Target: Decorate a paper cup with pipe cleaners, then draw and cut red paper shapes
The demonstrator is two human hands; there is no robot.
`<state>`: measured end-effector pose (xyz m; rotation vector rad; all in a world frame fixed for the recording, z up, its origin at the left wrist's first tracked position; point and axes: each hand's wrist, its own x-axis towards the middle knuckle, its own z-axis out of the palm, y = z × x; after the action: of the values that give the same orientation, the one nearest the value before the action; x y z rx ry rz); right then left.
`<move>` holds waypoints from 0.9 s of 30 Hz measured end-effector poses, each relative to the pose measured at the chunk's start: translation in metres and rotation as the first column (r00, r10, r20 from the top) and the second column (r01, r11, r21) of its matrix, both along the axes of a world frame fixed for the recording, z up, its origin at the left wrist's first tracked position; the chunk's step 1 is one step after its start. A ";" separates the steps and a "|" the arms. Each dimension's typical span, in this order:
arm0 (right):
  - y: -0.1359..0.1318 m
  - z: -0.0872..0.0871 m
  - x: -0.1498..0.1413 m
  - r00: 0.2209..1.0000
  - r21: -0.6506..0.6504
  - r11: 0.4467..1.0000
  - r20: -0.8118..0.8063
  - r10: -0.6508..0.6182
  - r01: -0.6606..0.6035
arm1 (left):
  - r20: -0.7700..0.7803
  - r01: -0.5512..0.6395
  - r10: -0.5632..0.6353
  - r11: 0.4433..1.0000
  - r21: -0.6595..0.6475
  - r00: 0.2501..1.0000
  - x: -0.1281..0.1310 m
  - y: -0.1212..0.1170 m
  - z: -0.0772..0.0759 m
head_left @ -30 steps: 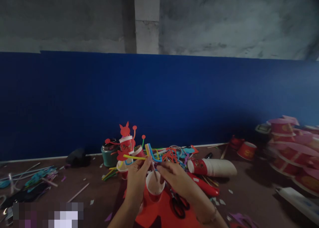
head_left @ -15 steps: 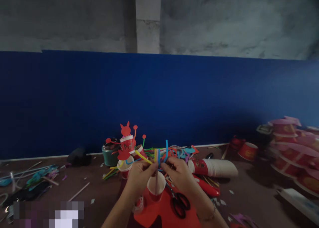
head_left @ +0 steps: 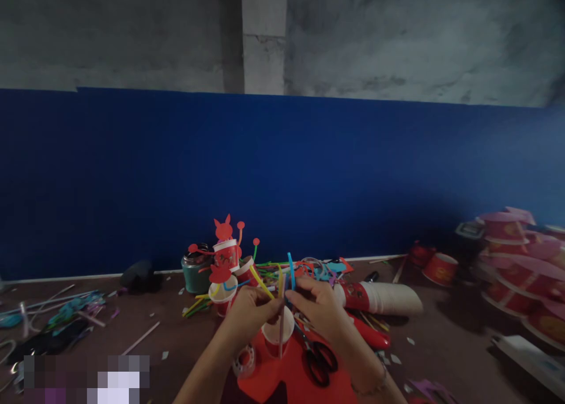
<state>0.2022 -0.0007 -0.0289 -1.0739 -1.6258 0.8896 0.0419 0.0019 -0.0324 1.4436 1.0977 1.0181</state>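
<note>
While your left hand (head_left: 253, 313) is clamped on the yellow straw (head_left: 261, 281), your right hand (head_left: 318, 305) pinches the blue straw (head_left: 291, 269); both straws are above the paper cup (head_left: 271, 334), which stands near the scissors (head_left: 311, 348).

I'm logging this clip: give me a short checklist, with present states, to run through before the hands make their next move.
1. Left hand has the yellow strip: ok, pinched.
2. Right hand has the blue strip: cannot tell; the strip stands right at the hand, contact unclear.
3. Paper cup upright below the hands: ok.
4. Long pale strip apart from the cup: cannot tell; it overlaps the cup in this view.
5. Scissors out of the hands: ok, lying on the red sheet.
6. Space beside the cup uncluttered: not ok; scissors and a white ring flank it.
</note>
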 end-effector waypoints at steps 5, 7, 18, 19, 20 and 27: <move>-0.003 0.002 0.000 0.994 -0.141 0.988 -0.098 0.051 -0.065 | 0.017 0.094 -0.093 0.995 -0.037 0.996 0.003 -0.003 -0.003; -0.002 0.002 0.001 0.994 -0.133 0.990 -0.101 0.031 -0.044 | 0.055 0.118 -0.115 0.991 -0.062 0.992 0.004 -0.002 -0.005; -0.002 0.010 0.001 0.930 -0.052 0.981 -0.311 -0.193 0.187 | 0.348 -0.121 0.129 0.992 -0.042 0.929 0.014 0.003 -0.014; -0.003 0.011 -0.001 0.926 -0.046 0.981 -0.324 -0.194 0.189 | 0.349 -0.134 0.136 0.991 -0.029 0.927 0.016 0.002 -0.013; -0.004 0.012 -0.002 0.924 -0.043 0.982 -0.333 -0.189 0.186 | 0.354 -0.151 0.147 0.988 -0.018 0.924 0.018 0.001 -0.013; -0.009 0.015 -0.006 0.906 -0.082 0.986 -0.390 -0.164 0.143 | 0.405 -0.281 0.252 0.960 0.013 0.879 0.028 -0.010 -0.011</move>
<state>0.1959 -0.0101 -0.0143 -0.9672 -1.1718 0.9755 0.0700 -0.0082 -0.0436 1.0844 0.9776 1.4898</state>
